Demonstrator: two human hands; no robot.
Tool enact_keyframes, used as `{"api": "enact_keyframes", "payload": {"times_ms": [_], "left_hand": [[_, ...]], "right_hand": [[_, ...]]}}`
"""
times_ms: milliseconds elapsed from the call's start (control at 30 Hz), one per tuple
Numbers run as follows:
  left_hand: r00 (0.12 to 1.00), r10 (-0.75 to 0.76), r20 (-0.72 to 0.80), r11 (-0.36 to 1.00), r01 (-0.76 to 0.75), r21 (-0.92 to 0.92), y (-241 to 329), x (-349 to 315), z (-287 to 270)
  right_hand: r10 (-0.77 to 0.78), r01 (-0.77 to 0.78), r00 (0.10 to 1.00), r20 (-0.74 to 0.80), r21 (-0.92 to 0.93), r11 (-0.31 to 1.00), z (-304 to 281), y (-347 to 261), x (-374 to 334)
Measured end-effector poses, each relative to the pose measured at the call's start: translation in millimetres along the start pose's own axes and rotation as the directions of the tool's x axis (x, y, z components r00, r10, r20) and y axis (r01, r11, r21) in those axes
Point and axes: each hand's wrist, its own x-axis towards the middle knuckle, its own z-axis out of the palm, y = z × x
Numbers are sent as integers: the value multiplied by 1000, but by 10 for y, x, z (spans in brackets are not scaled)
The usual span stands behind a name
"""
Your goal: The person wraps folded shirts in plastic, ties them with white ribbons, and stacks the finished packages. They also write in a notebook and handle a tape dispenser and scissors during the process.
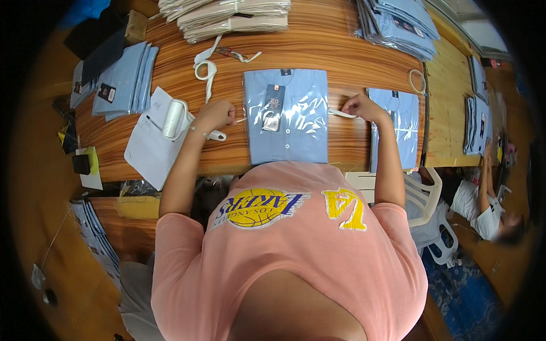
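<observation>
Shirt (307, 122) bagged, white strip (339, 113) untied; left hand (215, 116) and right hand (367, 109), fingers nearly closed, seemingly pinch ends either side of shirt.

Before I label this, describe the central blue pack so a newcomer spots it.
On the wood-grain table, go to the near edge. The blue shirt pack lies flat there in clear wrap, dark tag left of its buttons. Unlike other blue packs, it sits between the left hand and right hand.
</observation>
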Motion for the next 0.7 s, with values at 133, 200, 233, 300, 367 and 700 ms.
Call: {"api": "enact_keyframes", "payload": {"times_ms": [133,200,233,300,367,700], "left_hand": [[993,93,-67,994,-88,69,-36,-131,-108],[987,141,-84,982,-128,140,-65,-207,-212],[985,124,-120,980,-102,169,-93,-285,-252],[991,39,-125,944,5,329,-125,-415,-411],[982,13,-188,903,69,425,-207,-528,-497],[973,179,-143,983,-183,-9,-544,-647,-916]], "right_hand": [[-81,242,921,-380,400,884,27,87,-255],[88,163,946,-311,694,701,-1,-213,-440],[72,98,963,-261,586,804,-15,50,-402],[155,-88,962,-225,285,955,-58,-24,-461],[105,-112,943,-317,-2,994,-59,-60,-462],[-582,304,614,-533,-521,798,709,-1450,1616]]}}
